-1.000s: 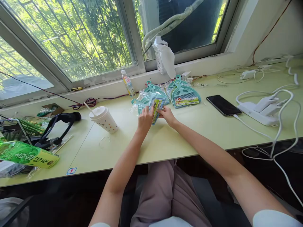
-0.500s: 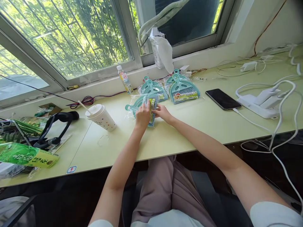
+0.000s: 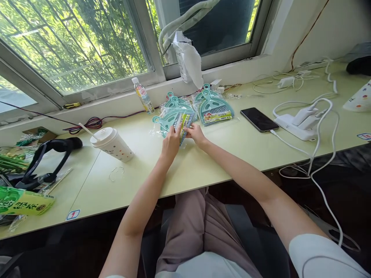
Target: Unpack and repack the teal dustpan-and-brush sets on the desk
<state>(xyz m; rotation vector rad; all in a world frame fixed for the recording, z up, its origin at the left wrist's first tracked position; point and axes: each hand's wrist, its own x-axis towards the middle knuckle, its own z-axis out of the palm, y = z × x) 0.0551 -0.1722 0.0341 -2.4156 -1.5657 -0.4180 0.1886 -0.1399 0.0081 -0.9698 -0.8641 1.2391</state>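
A teal dustpan-and-brush set in clear plastic lies tilted over the table, its looped handle pointing left. My left hand is closed on its near edge, with fingers over the bristles and the yellow-green label. From the right, my right hand pinches the same set near the label. Just behind it lies another wrapped set, partly covered. More wrapped dustpan sets are stacked to the right of it, with blue-grey bristles and yellow-green labels showing.
A paper cup with a straw stands left of my hands. A drink bottle and a torn tissue pack are by the window. To the right lie a phone and a white power strip with cables. Headphones sit far left.
The held set has turned so its label end leans to the right, and it lies flatter. Both hands stay on it. My view has swung a little to the right.
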